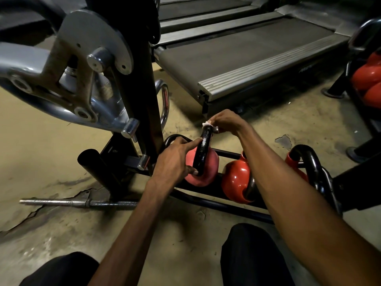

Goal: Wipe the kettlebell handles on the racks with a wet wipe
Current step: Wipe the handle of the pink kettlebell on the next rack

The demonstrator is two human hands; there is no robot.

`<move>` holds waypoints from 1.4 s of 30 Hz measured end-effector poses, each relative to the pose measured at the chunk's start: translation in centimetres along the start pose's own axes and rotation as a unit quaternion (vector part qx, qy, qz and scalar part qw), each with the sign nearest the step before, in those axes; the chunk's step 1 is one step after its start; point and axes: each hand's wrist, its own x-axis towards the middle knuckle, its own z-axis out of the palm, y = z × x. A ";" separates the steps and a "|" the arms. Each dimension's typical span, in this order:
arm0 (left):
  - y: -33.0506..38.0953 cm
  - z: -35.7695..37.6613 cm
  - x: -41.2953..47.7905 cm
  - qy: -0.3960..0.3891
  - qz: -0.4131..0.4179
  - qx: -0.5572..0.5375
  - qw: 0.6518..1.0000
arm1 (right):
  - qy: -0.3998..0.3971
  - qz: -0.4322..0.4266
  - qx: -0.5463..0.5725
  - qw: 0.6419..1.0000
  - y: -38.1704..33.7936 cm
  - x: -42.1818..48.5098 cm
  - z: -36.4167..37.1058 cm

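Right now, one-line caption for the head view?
Left hand steadies a pink kettlebell; right hand holds a wet wipe on its black handle.

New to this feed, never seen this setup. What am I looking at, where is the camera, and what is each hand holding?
One picture, from a camera on the person's head, looking down. No machine works here: two bare hands. The left hand holds the black handle of a pink kettlebell on a low black rack. The right hand pinches a white wet wipe on the handle's top. A red kettlebell sits beside it. A steel bar lies on the floor at left; a treadmill stands behind.
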 end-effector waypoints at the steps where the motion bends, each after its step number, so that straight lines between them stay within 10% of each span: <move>1: 0.0 0.0 0.0 0.000 0.000 -0.002 1.000 | 0.013 -0.033 -0.048 0.998 -0.1 0.0 0.0; 11: -0.3 0.0 -0.2 -0.012 0.001 0.003 1.000 | -0.012 -0.123 -0.410 0.904 -4.6 1.6 1.5; 17: -0.1 0.0 -0.2 -0.017 0.001 -0.004 1.000 | 0.001 0.017 -0.062 0.998 -1.1 1.5 0.3; 24: -0.2 -0.2 0.3 -0.020 -0.004 -0.021 1.000 | 0.087 -0.020 0.175 0.980 2.5 -1.4 1.6; 29: -0.4 -0.2 0.5 -0.017 -0.003 -0.035 0.999 | 0.169 -0.181 0.063 0.967 4.0 -2.7 2.9; 34: -0.3 -0.3 0.6 -0.018 -0.004 -0.036 0.999 | 0.144 -0.110 0.123 0.976 2.8 -2.6 1.9; 42: -0.2 -0.3 0.4 -0.013 -0.007 -0.030 0.999 | 0.140 -0.177 -0.095 0.970 0.8 -3.1 1.5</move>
